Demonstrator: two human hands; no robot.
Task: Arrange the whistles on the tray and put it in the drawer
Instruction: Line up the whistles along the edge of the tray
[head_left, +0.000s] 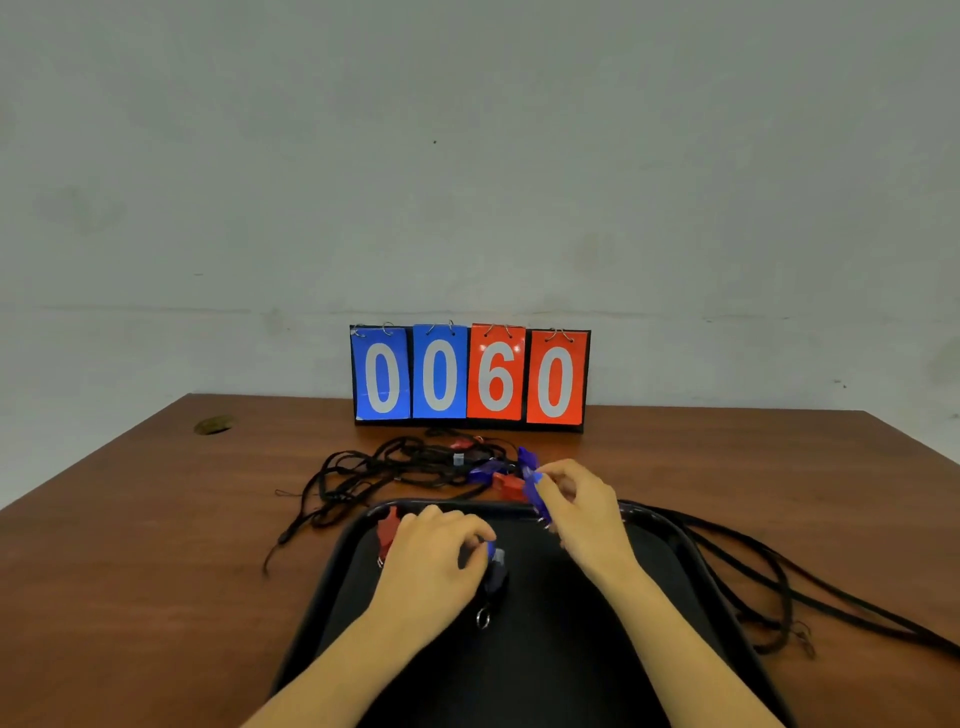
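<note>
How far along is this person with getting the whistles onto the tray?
Early on. One red whistle already lies on the black tray. The left hand is setting down a blue whistle there, while the right hand pinches another blue whistle at the tray's far rim. Several more sit in the tangled pile behind. No drawer is visible yet.

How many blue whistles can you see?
4: one on the tray under the left hand, at; one in the right hand, at; two behind it. Cords may hide more.
</note>
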